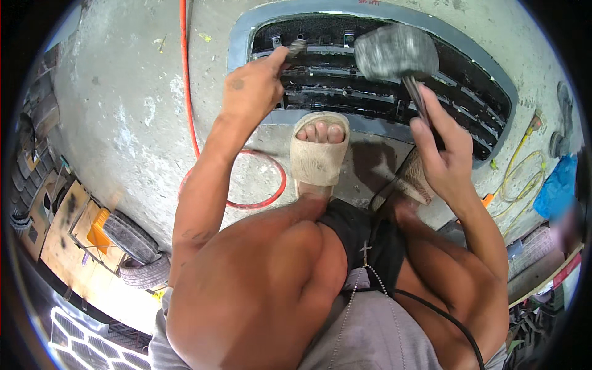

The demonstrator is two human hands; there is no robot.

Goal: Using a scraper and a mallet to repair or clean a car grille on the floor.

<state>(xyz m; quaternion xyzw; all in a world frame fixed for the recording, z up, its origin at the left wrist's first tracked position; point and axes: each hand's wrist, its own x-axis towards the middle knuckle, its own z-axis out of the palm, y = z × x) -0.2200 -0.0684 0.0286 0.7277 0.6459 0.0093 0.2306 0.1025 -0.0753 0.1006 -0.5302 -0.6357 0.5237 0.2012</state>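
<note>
A black slatted grille with a grey rim [243,34] lies on the floor in front of my feet. My left hand [253,86] is closed over its left part. From those fingers juts a short dark grey piece [298,47], blurred, whose kind I cannot make out. My right hand [445,140] grips the dark handle of a mallet [396,52]. Its bulky grey head is held up and covers part of the grille's upper middle. Small metal clips [276,41] show along the far slat.
A red hose [187,80] runs down the left and loops near my left sandal [317,160]. At right lie a coiled yellow cord [515,179] and a blue plastic bag [556,185]. Tyres [145,272] and a wooden board [80,246] stand at left.
</note>
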